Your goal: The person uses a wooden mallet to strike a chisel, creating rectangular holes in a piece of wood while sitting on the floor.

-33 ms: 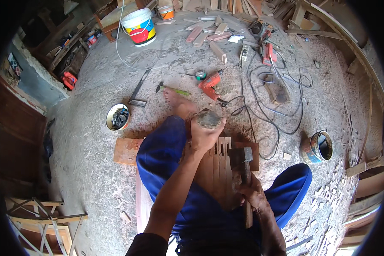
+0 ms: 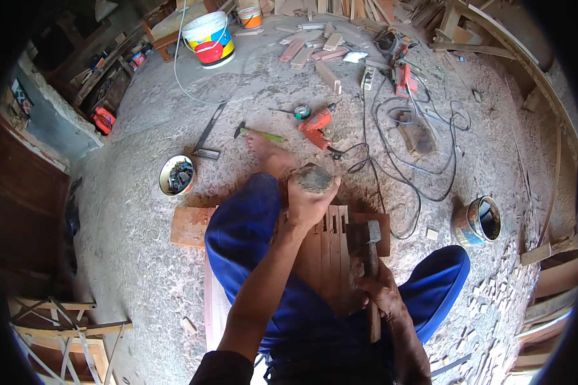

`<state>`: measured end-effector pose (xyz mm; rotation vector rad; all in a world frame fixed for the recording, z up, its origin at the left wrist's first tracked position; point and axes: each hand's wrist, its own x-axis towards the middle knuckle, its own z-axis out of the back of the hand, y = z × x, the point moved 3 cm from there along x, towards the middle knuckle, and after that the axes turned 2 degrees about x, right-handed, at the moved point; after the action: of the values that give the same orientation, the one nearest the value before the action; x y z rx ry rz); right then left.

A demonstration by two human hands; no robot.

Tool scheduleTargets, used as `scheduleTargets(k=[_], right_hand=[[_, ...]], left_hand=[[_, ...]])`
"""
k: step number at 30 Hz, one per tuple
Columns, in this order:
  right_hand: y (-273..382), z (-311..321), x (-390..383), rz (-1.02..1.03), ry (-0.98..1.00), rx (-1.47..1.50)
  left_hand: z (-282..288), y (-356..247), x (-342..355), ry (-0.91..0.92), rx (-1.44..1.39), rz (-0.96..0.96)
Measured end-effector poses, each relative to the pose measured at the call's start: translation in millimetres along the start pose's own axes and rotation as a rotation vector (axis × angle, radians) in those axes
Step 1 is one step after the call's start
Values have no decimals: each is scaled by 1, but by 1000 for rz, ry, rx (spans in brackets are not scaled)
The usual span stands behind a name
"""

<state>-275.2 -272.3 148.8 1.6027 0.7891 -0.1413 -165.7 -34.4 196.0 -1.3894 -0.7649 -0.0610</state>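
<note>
My left hand (image 2: 307,204) is closed around a thick round handle (image 2: 314,179), seen end-on. Its top is worn and greyish; the tool's lower part is hidden below the hand. Beneath lie several long wooden strips (image 2: 321,256) side by side between my legs, with dark slots cut near their far ends. In my right hand (image 2: 382,292) is a hammer (image 2: 374,232), gripped by its wooden handle, its metal head pointing away from me. The hammer head is to the right of the strips, above a brown wooden piece (image 2: 382,247).
Ahead on the floor lie a red power drill (image 2: 316,128), a green-handled hammer (image 2: 266,136), a try square (image 2: 209,138) and looped cables (image 2: 420,192). Small tubs stand left (image 2: 178,176) and right (image 2: 478,221). Wood offcuts (image 2: 327,54) and a paint bucket (image 2: 209,42) are farther away.
</note>
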Motion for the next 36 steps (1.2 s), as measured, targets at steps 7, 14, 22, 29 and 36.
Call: scheduleTargets(k=[7, 14, 22, 29, 36], right_hand=[[-3, 1, 3, 20, 12, 62], [-9, 0, 4, 38, -9, 125], [-4, -4, 1, 47, -8, 89], [40, -15, 10, 126, -69, -183], [109, -34, 10, 496, -109, -636]], left_hand=[[-3, 16, -5, 40, 11, 125], [-1, 23, -8, 10, -74, 147], [2, 32, -8, -197, -40, 165], [-4, 15, -9, 3, 23, 73], [3, 12, -14, 38, 9, 72]])
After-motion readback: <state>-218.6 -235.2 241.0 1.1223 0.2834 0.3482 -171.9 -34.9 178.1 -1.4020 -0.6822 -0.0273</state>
